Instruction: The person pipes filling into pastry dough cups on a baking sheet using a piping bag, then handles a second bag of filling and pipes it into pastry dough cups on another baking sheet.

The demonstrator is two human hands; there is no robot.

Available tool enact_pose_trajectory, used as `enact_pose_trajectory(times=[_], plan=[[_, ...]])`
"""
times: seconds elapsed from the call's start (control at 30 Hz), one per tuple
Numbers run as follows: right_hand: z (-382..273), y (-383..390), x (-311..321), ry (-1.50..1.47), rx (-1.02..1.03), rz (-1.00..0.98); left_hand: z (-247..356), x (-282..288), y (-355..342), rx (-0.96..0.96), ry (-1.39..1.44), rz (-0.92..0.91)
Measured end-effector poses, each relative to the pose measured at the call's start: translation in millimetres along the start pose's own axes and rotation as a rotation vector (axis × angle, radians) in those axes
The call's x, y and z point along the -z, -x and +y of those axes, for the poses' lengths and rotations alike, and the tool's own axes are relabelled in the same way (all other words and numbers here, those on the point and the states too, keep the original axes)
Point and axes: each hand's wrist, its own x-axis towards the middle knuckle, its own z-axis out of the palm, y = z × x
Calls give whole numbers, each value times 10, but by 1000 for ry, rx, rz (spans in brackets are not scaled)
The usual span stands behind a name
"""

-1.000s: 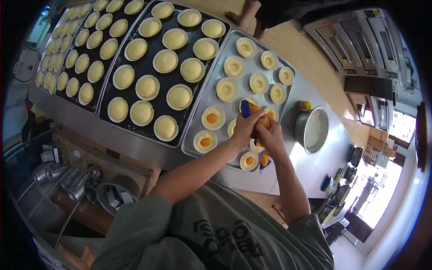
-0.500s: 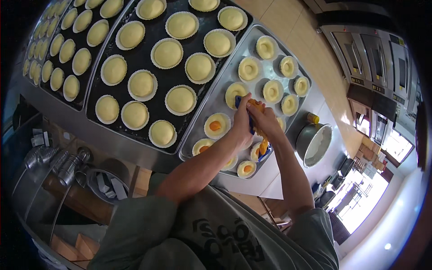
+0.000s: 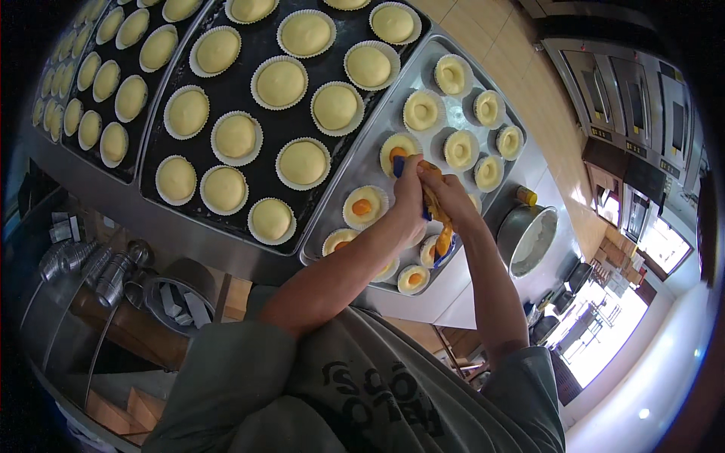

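Both my hands are closed around a piping bag (image 3: 433, 208) with orange filling inside and blue parts. Its blue tip end points down at a dough round (image 3: 391, 143) in a paper cup, where orange filling shows in the hollow. My left hand (image 3: 408, 195) wraps the lower part of the bag, and my right hand (image 3: 451, 202) grips it from the other side. On the silver tray (image 3: 308, 248) below, nearer cups such as this filled dough round (image 3: 362, 205) hold orange centres. Farther ones, like this hollowed dough round (image 3: 421, 111), show bare dents.
Black trays (image 3: 226, 170) of smooth dough rounds in paper cups stand to the left. At the right are a metal bowl (image 3: 527, 241) with pale contents and a small yellow container (image 3: 526, 196). Ovens (image 3: 634, 98) line the far right; metal tins (image 3: 113, 279) sit below left.
Orange filling now shows in the dough round under the bag's tip, which looked bare before. My hands stay nearly in place, and the view has shifted slightly.
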Motion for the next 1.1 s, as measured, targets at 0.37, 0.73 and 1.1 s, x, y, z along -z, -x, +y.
enact_pose_trajectory(times=[0.37, 0.73, 1.1], plan=[[92, 554, 737, -153, 63, 47, -671, -568, 296, -36, -158, 45], [250, 15, 1216, -226, 40, 213, -968, -809, -607, 91, -196, 53], [90, -44, 1339, -215, 17, 102, -1014, -852, -820, 80, -82, 71]])
